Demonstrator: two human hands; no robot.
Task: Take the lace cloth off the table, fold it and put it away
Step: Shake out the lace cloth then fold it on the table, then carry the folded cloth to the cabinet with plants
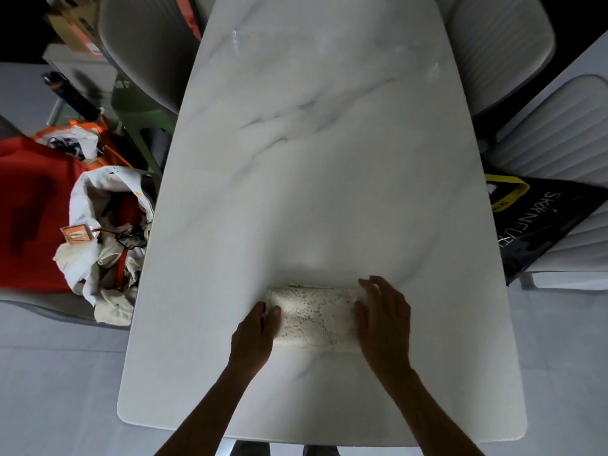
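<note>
Hands (pixel 253 334) flanking folded lace cloth (pixel 316 317)

I have a single view, from the head camera, and it looks steeply down, almost straight onto the desk (pixel 312 159) from above its near short end. The lens is wide: the desk's long edges bow outward and the far end narrows toward the top of the frame. The camera faces forward along the desk's length. It sits close enough that both forearms enter from the bottom edge and the hands fall in the lower middle. At the margins I see chairs (pixel 500 37) and floor (pixel 59 390) on either side.
</note>
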